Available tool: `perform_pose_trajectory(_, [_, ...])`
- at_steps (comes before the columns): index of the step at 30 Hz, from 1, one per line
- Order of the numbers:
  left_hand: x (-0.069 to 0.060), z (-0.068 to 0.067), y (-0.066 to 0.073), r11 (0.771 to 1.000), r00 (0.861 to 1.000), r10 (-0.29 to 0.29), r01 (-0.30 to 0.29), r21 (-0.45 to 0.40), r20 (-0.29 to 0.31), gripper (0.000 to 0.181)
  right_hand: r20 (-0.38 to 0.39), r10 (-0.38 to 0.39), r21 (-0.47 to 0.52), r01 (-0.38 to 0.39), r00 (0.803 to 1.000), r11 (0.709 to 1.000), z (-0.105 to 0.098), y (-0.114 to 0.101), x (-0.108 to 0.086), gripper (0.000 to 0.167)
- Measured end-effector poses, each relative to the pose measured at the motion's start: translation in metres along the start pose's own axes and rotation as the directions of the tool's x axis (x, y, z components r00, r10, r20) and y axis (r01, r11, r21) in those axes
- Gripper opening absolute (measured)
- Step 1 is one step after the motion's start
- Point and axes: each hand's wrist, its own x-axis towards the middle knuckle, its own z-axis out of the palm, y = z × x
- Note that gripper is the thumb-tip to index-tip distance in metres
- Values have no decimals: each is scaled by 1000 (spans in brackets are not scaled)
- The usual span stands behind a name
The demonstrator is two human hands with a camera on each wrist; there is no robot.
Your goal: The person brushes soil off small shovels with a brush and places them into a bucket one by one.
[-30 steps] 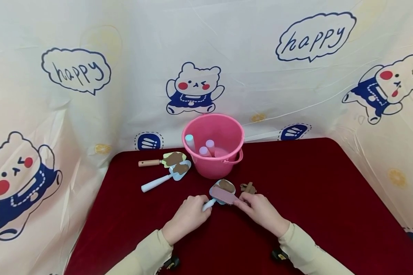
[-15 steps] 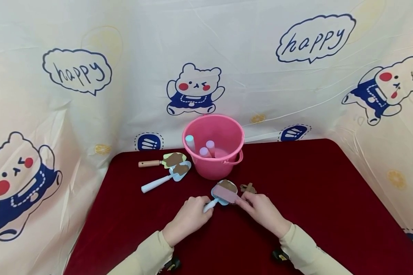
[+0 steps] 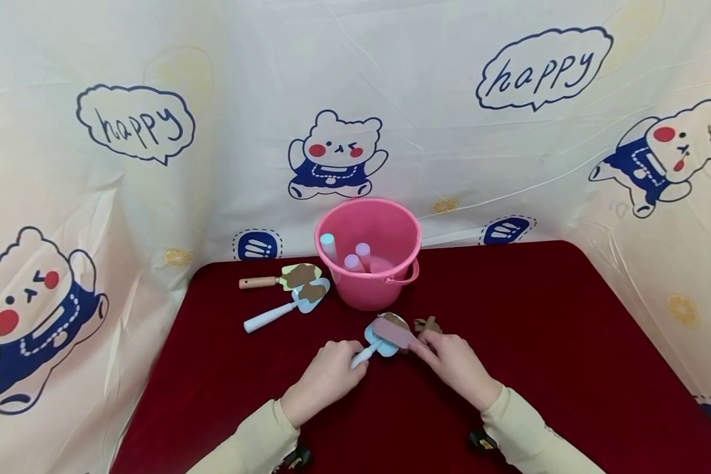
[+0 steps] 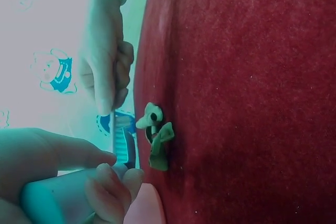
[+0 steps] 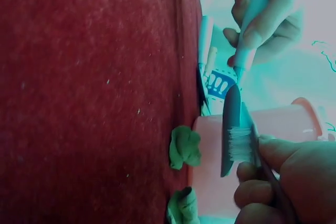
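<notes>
My left hand [image 3: 324, 375] grips the white handle [image 3: 364, 355] of a small light-blue trowel [image 3: 385, 345], its blade raised above the table. A brown patch [image 3: 398, 320] shows at the blade, partly covered by the brush. My right hand [image 3: 457, 365] holds a mauve brush [image 3: 393, 332] by its handle, laid across the trowel. In the right wrist view its pale bristles [image 5: 240, 144] point at the blade [image 5: 230, 129] and appear to touch it. Crumpled lumps [image 5: 185, 147] lie on the table beneath; in the head view a brown lump [image 3: 428, 325] lies beside my right fingers.
A pink bucket [image 3: 367, 289] with several pale-capped sticks [image 3: 363, 251] inside stands behind the trowel. To its left lie a wooden-handled trowel [image 3: 259, 282] and a white-handled trowel [image 3: 269, 317], both blades brown-smeared. Dark red cloth [image 3: 545, 342] covers the table.
The trowel has shifted slightly to the right and towards me. The brush has slid a little rightwards across the blade, uncovering more blue. The bucket and other trowels stay put.
</notes>
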Motion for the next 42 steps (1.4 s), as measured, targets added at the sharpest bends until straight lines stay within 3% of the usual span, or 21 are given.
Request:
perform_pose_trajectory(7, [0, 3, 1, 1000, 1000, 6, -6, -12, 18, 6, 27, -47, 90, 44, 999, 995, 4, 0, -2, 27])
perform_pose_trajectory(19, [-2, 4, 1, 1000, 1000, 22, -22, -18, 22, 6, 3, 21, 25, -21, 1000, 999, 5, 4, -2, 29])
perform_pose_trajectory(33, [3, 4, -2, 1000, 1000, 14, -14, -13, 13, 6, -84, 25, -20, -27, 996, 999, 2, -6, 0, 24])
perform_pose_trajectory(38, [5, 2, -2, 1000, 1000, 17, -17, -9, 13, 9, -17, -35, 17, 35, 999, 999, 4, -8, 1, 28])
perform_pose_trajectory(42, [5, 1, -1, 1000, 999, 13, -13, -2, 30, 8, 24, -43, 6, 43, 999, 999, 6, -6, 2, 30])
